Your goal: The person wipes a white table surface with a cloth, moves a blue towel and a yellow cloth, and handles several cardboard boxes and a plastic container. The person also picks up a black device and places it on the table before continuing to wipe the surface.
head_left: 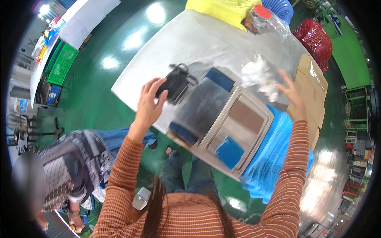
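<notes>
A grey-topped table (pixel 190 37) has its widest bare area at the left and far middle, while its near and right sides are crowded. One beige frame (pixel 219 121) lies along the near edge, one blue packet (pixel 229 152) showing within it. One blue plastic sheet (pixel 270 152) lies to its right and hangs past the edge. Cardboard (pixel 311 89) covers the right side. One yellow bag (pixel 226 12) and one red-lidded jar (pixel 260 20) sit at the far end.

Two hands reach over the table. The left hand (pixel 149 105) has its fingers narrowly parted, thumb and fingertips holding the left end of one black case (pixel 174 85); whether the case is raised cannot be told. It is near the left edge, just left of one dark grey bundle (pixel 203 105) with navy ends. The right hand (pixel 294 95), slightly blurred, is spread wide and holds nothing, nearest one crumpled white plastic wrap (pixel 258 75).
</notes>
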A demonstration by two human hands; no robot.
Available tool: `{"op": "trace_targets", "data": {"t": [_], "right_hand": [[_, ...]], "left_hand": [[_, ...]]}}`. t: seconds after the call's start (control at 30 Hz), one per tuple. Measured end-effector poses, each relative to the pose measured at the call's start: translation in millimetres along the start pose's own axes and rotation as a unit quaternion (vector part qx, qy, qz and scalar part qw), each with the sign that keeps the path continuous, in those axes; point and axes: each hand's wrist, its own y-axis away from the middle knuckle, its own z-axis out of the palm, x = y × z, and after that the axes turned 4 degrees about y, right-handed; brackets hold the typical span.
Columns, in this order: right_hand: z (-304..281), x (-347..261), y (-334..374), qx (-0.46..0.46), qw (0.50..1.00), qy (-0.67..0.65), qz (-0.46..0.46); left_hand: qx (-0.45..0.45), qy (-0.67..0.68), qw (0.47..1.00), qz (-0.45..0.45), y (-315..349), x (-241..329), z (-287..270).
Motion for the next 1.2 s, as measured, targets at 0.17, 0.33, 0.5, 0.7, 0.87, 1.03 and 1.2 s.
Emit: {"op": "trace_targets", "data": {"t": [0.17, 0.33, 0.5, 0.7, 0.87, 1.03, 1.2], "right_hand": [[88.9, 100.1, -52.7, -0.12, 0.972, 0.189, -0.064], [159.8, 94.2, -153.0, -0.088, 0.956, 0.188, -0.208], [240.4, 15.3, -245.2, -0.024, 0.875, 0.27, -0.402], [201.7, 88.8, -292.9, 0.156, 0.937, 0.18, -0.255], [147.8, 177.2, -288.9, 0.269, 0.909, 0.281, 0.15], [250.3, 48.1, -336.9, 0.179, 0.952, 0.197, -0.152], [344.6, -97.2, -396.7, 0.07, 0.895, 0.139, -0.417]], "left_hand": [[-0.083, -0.018, 0.995, -0.046, -27.9, -15.9, 34.6], [-0.09, -0.042, 0.99, -0.103, -27.6, -8.8, 43.4], [-0.116, -0.018, 0.982, -0.146, -31.9, -8.7, 43.9], [-0.22, 0.12, 0.945, -0.21, -42.1, -13.9, 28.6], [-0.269, 0.147, 0.929, -0.209, -42.0, -23.6, 21.9], [-0.299, 0.181, 0.913, -0.209, -43.9, -33.7, 23.9], [-0.307, 0.185, 0.913, -0.194, -36.7, -44.5, 21.6]]}}
